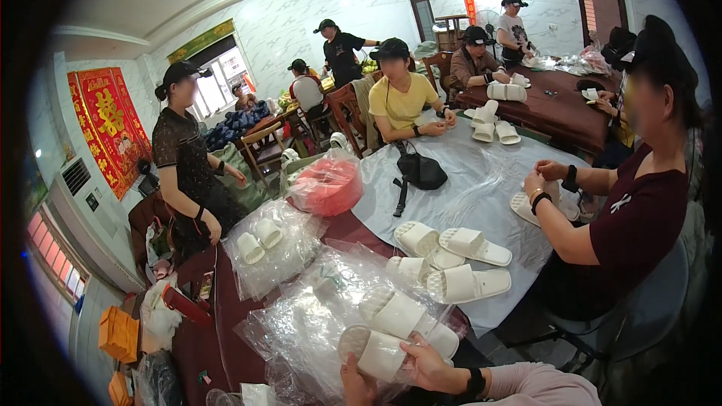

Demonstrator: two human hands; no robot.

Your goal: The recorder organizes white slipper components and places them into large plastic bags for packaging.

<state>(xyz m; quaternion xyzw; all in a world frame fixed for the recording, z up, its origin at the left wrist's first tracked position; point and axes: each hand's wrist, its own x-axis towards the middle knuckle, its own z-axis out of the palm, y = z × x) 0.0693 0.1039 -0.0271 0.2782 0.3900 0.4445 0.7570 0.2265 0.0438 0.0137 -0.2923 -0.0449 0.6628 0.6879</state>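
Low in the view, a cream-white slide slipper [380, 352] is held between my two hands. My left hand [358, 383] is closed at its toe-side edge, with the lower part of the hand cut off by the frame. Around the strap and side, my right hand [430, 368] grips the same slipper, thumb on top; a black band circles that wrist. Just beyond lies a second white slipper [395, 311], on or inside clear plastic; I cannot tell which. A heap of clear plastic bags [301, 334] spreads to the left of my hands.
Several white slippers [468, 283] lie on the pale sheet [481, 180] to the right. Bagged slippers [259, 240], a red bundle in plastic [325, 184] and a black bag [423, 171] sit farther off. A co-worker in maroon [639, 218] sits at right; others surround the tables.
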